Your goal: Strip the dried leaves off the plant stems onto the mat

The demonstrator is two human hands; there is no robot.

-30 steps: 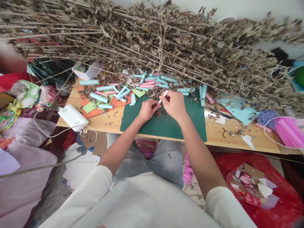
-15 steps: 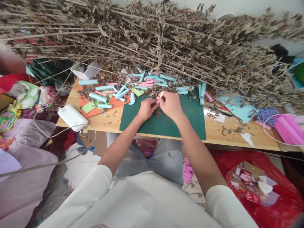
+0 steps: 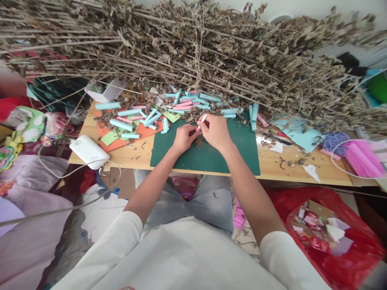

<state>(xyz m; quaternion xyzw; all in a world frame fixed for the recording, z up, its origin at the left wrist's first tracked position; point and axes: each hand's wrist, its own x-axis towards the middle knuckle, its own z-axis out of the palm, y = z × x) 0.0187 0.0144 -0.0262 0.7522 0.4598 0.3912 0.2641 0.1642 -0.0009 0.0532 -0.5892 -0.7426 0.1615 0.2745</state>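
Note:
My right hand (image 3: 216,131) is closed around a short, thin white stick-like thing (image 3: 204,118), whose end pokes up between the fingers. Close beside it, my left hand (image 3: 184,137) is pinched at the fingertips; a small pinkish bit shows there, too small to name. Both hands meet over the back part of a dark green cutting mat (image 3: 238,155). Dry leaf crumbs (image 3: 198,142) lie on the mat beneath the fingers. Just beyond are several rolled paper tubes in light blue (image 3: 208,97) and pink (image 3: 185,104), mixed with dried leaves.
Bundled dried plant stalks (image 3: 169,52) span the table's back. A white power bank (image 3: 90,152) with a cable lies left on orange paper's near side. Blue paper (image 3: 299,131), purple yarn (image 3: 334,143) and pink paper (image 3: 364,159) sit right. A red rubbish bag (image 3: 281,201) stands below.
The view has shifted slightly, so the table things appear a little further left and up. Both hands keep almost the same pose over the mat.

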